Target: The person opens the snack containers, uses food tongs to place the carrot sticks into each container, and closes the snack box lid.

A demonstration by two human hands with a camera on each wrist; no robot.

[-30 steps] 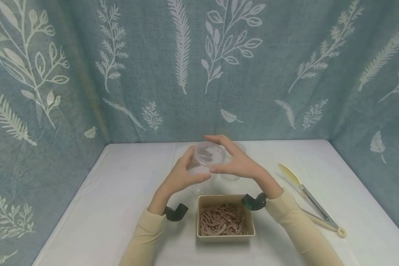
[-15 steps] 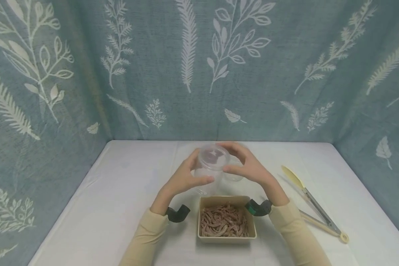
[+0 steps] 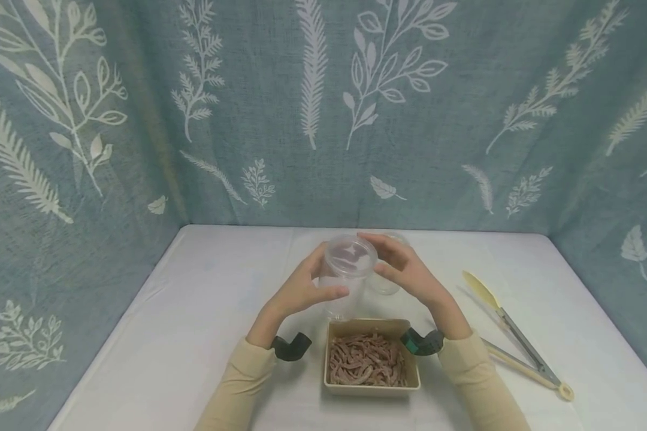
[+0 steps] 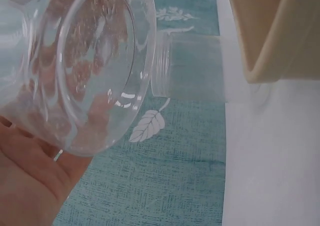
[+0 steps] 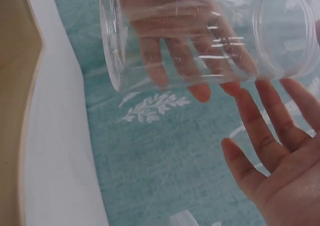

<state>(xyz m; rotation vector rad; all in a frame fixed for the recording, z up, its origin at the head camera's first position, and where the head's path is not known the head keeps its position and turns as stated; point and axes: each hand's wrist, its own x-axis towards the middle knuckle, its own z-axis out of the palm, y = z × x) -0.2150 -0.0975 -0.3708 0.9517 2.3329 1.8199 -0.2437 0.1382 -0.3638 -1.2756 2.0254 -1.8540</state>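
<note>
A clear plastic jar (image 3: 346, 306) stands upright in the middle, just behind the beige box. My left hand (image 3: 302, 288) grips its left side, with the thumb across the front. In the right wrist view, the left fingers show through the jar wall. My right hand (image 3: 412, 276) reaches round the jar's round top (image 3: 350, 256) from the right, fingertips at the far edge and thumb at the near edge. The right wrist view has the right hand (image 5: 280, 156) with loosely bent fingers against that end of the jar. The left wrist view looks at the jar's base (image 4: 100, 131).
A second clear jar (image 3: 386, 284) stands behind the right hand. In front sits the beige box (image 3: 372, 390), holding many brownish-pink strips (image 3: 363, 362). Yellow-tipped tongs (image 3: 529, 347) lie spread on the white table at right. A blue leaf-print curtain (image 3: 323, 179) hangs behind.
The jar's top has moved slightly right and down in view. My right fingers have shifted from over the top to its right edge. The view has turned a little.
</note>
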